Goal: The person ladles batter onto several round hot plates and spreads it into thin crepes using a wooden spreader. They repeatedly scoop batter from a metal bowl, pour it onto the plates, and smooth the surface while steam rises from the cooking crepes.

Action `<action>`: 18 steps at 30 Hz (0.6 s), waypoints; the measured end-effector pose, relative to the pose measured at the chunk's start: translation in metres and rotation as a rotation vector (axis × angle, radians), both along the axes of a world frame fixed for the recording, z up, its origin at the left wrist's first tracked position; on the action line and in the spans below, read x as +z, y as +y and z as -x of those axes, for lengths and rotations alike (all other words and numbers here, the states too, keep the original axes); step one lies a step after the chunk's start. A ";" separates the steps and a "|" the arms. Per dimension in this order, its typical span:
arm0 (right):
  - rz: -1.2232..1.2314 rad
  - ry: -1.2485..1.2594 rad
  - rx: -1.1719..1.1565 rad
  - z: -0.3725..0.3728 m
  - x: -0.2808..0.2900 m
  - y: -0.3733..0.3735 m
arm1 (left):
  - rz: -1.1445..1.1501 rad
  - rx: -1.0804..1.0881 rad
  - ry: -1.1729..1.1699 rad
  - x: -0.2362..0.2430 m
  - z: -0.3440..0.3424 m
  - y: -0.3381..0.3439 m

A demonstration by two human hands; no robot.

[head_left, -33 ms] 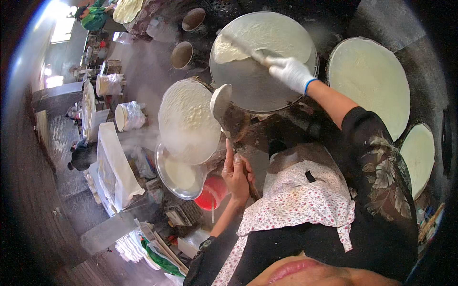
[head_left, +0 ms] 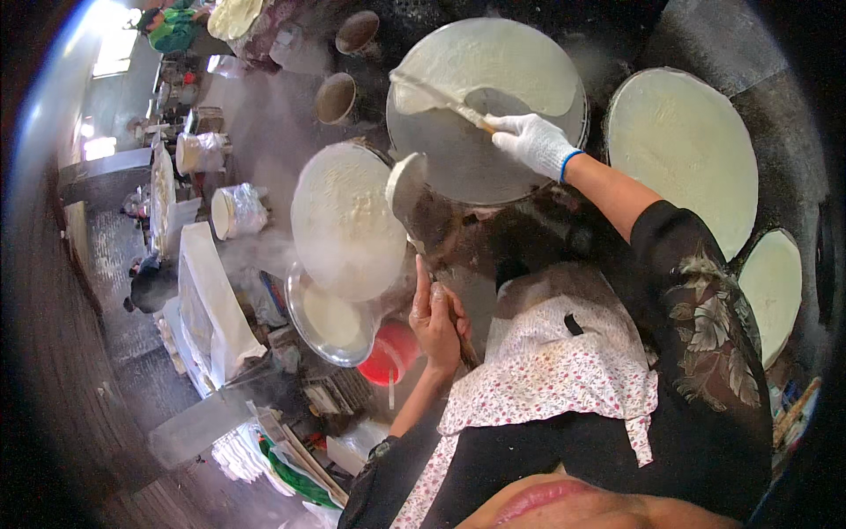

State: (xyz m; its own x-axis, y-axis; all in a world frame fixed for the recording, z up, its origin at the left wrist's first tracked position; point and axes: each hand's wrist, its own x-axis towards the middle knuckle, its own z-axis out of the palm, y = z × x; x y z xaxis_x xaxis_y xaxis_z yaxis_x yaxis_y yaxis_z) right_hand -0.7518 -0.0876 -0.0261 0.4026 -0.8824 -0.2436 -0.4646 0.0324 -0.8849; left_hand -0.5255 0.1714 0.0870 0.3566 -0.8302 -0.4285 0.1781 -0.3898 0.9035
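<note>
My right hand, in a white knitted glove with a blue cuff, is closed around the wooden handle of a long, thin batter spreader. The spreader reaches left across a large round griddle. Pale batter coats the griddle's far part, while the near part is bare and dark grey. My bare left hand grips the handle of a ladle, index finger stretched along it. The ladle's bowl, smeared with pale batter, hangs beside another round griddle coated with a bubbly, steaming pale sheet.
A metal basin of batter and a red bucket stand at the near left. Two more coated griddles lie to the right. Two round-mouthed pots sit at the far left. Steam drifts over the left side, where wrapped stacks stand.
My right hand and the spreader have moved slightly toward me, the spreader's tip also leftward. The batter's inner edge now curves down on the right. My left hand and the ladle have barely moved.
</note>
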 end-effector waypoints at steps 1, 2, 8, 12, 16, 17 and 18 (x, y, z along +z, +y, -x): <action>-0.026 -0.045 0.064 0.001 -0.005 0.000 | -0.050 0.018 -0.007 0.000 0.002 0.002; -0.078 -0.023 0.050 0.004 -0.005 0.001 | -0.050 0.032 -0.001 -0.001 0.004 0.003; 0.252 -0.035 -0.309 -0.001 -0.010 -0.014 | -0.024 0.072 0.050 -0.011 0.006 0.008; -0.088 0.000 0.114 -0.002 -0.001 -0.003 | 0.001 0.070 0.056 -0.019 0.005 0.011; -0.030 -0.069 0.099 0.013 -0.007 0.001 | 0.012 0.071 0.125 -0.023 0.007 0.020; -0.302 -0.078 -0.018 0.014 0.000 -0.005 | -0.017 0.100 0.120 -0.024 0.006 0.019; -0.149 -0.151 -0.169 0.009 0.001 -0.006 | -0.022 0.108 0.139 -0.026 0.006 0.020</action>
